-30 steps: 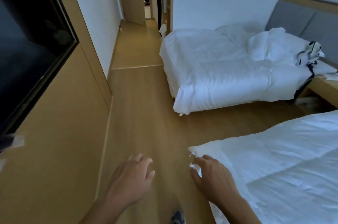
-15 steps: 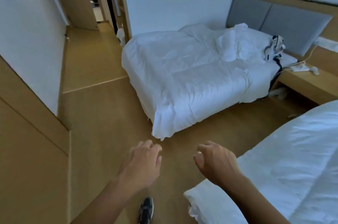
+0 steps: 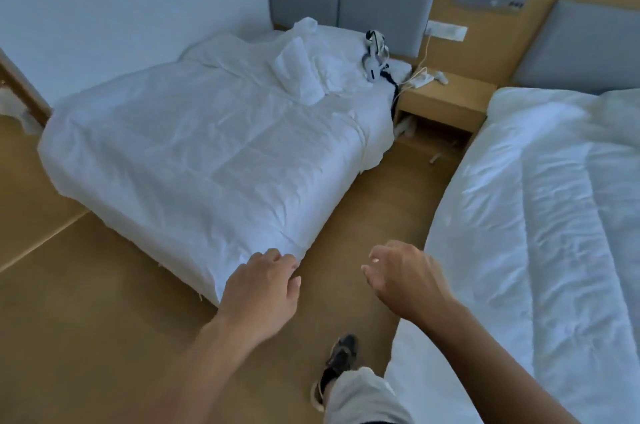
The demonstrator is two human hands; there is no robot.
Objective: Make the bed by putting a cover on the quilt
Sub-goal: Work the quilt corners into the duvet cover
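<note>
A thick white quilt (image 3: 540,215) lies spread over the bed on my right. A thin, wrinkled white cover (image 3: 194,146) drapes the bed on my left, with a bunched white cloth (image 3: 304,73) near its head. My left hand (image 3: 263,288) hovers in front of the near corner of the left bed, fingers loosely curled, holding nothing. My right hand (image 3: 405,278) hangs over the floor between the beds, fingers loosely curled and empty. Neither hand touches the quilt.
A wooden nightstand (image 3: 446,101) with a charger and cables stands between the beds. A black and white headset (image 3: 375,56) lies on the left bed's head end. Grey headboard panels (image 3: 381,11) line the far wall. My shoe (image 3: 341,357) is on the wooden floor.
The view has swung right, from the hallway toward the headboards. My right hand let go of the quilt's corner and both hands moved into the gap between the beds.
</note>
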